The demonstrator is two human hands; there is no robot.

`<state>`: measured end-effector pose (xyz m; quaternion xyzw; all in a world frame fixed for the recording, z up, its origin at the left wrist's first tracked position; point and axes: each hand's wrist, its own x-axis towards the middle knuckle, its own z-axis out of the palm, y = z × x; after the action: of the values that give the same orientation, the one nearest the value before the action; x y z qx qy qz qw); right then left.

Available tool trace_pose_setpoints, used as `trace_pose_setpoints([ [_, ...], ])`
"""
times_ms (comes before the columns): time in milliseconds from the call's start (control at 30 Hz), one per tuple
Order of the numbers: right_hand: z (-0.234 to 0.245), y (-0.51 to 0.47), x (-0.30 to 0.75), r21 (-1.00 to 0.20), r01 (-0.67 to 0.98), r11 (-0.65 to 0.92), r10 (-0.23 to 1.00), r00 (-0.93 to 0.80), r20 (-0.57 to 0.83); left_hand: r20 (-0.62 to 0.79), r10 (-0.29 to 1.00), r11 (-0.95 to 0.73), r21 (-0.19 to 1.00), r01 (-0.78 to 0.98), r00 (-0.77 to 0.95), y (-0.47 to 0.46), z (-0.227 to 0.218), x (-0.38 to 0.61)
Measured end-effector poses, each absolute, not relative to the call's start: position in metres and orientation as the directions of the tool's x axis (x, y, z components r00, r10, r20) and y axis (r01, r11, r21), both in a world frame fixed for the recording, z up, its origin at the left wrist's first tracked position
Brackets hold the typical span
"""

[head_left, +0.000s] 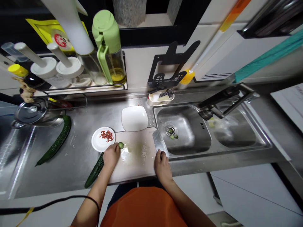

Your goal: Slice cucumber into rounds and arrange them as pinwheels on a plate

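Note:
My left hand point(112, 155) is closed at the left side of a pale cutting board point(137, 157). A green, round cucumber end shows at its fingertips. A dark green cucumber point(94, 171) runs out under the wrist toward the counter's front edge; the hand hides whether the two parts join. My right hand point(163, 165) grips a kitchen knife point(159, 141) by its handle at the board's right edge, with the wide blade pointing away from me. Wet patches and small pale bits mark the board. Just beyond my left hand, a white plate point(96, 142) holds chopped red pieces.
A white square plate point(134, 118) lies behind the board. Another cucumber point(55, 143) rests at left, near a lidded pot point(30, 112). On the right is a double sink point(189, 146) with green scraps by its drain and a faucet point(224, 101). A condiment rack point(101, 90) hangs behind.

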<state>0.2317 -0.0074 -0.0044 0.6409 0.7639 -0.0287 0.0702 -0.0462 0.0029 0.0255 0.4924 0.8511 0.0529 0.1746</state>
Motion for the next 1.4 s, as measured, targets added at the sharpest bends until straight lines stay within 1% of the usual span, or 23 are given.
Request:
trace_pose_setpoints([
  [133, 0.004, -0.005, 0.235, 0.022, 0.983, 0.183, 0.968, -0.176, -0.179, -0.237, 0.868, 0.491, 0.273, 0.827, -0.437, 0.004, 0.029, -0.048],
  [200, 0.011, 0.0, 0.237, -0.009, 0.983, 0.183, 0.965, -0.182, -0.187, -0.235, 0.866, 0.496, 0.3, 0.815, -0.441, 0.007, 0.03, -0.051],
  [267, 0.018, 0.01, 0.238, -0.058, 0.982, 0.182, 0.967, -0.19, -0.172, -0.231, 0.872, 0.489, 0.372, 0.789, -0.432, 0.014, 0.031, -0.055],
  [400, 0.029, 0.05, 0.234, -0.192, 0.954, 0.231, 0.96, -0.256, -0.117, -0.226, 0.89, 0.447, 0.6, 0.663, -0.396, 0.039, 0.03, -0.06],
  [500, 0.027, 0.097, 0.22, -0.32, 0.915, 0.245, 0.949, -0.294, -0.113, -0.256, 0.864, 0.479, 0.684, 0.55, -0.434, 0.067, 0.027, -0.061],
  [533, 0.025, 0.115, 0.213, -0.355, 0.902, 0.245, 0.947, -0.3, -0.111, -0.27, 0.846, 0.505, 0.684, 0.527, -0.459, 0.077, 0.026, -0.061],
  [600, 0.019, 0.149, 0.198, -0.388, 0.894, 0.224, 0.947, -0.294, -0.132, -0.305, 0.814, 0.555, 0.661, 0.505, -0.495, 0.096, 0.023, -0.06],
  [667, 0.014, 0.178, 0.184, -0.378, 0.909, 0.175, 0.942, -0.266, -0.205, -0.341, 0.796, 0.587, 0.634, 0.504, -0.5, 0.113, 0.019, -0.06],
  [700, 0.011, 0.189, 0.177, -0.373, 0.913, 0.163, 0.942, -0.257, -0.218, -0.367, 0.79, 0.601, 0.621, 0.503, -0.49, 0.12, 0.017, -0.06],
  [800, 0.006, 0.211, 0.165, -0.374, 0.914, 0.155, 0.94, -0.253, -0.23, -0.421, 0.781, 0.624, 0.568, 0.537, -0.461, 0.134, 0.01, -0.059],
  [933, -0.001, 0.222, 0.159, -0.384, 0.912, 0.148, 0.935, -0.255, -0.246, -0.42, 0.787, 0.616, 0.524, 0.588, -0.451, 0.143, 0.002, -0.058],
  [1133, -0.007, 0.227, 0.159, -0.404, 0.904, 0.141, 0.93, -0.262, -0.26, -0.409, 0.779, 0.627, 0.522, 0.578, -0.476, 0.145, -0.007, -0.059],
  [1267, -0.006, 0.228, 0.16, -0.424, 0.896, 0.131, 0.929, -0.26, -0.262, -0.403, 0.785, 0.618, 0.568, 0.544, -0.471, 0.144, -0.007, -0.059],
  [1400, 0.002, 0.225, 0.162, -0.44, 0.89, 0.118, 0.935, -0.248, -0.251, -0.397, 0.783, 0.617, 0.596, 0.513, -0.479, 0.139, 0.003, -0.057],
])
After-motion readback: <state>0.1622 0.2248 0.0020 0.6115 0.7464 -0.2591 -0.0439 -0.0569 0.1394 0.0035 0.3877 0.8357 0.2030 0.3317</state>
